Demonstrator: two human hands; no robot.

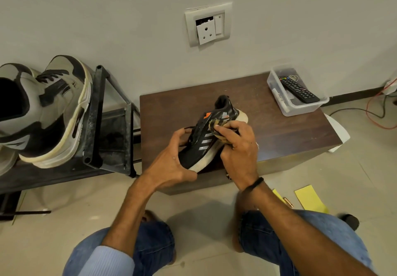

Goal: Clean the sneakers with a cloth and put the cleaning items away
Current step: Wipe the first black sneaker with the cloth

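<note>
Over the table [279, 129], the left hand [171, 165] grips the sneaker [193, 154] by its toe. The right hand [241, 149] clutches a cloth [217, 125] against its side.

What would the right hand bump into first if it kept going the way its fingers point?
The right hand holds the cloth, and its fingers point left at the black sneaker. Past the cloth, it would meet the sneaker's striped side first, probably at once.
</note>
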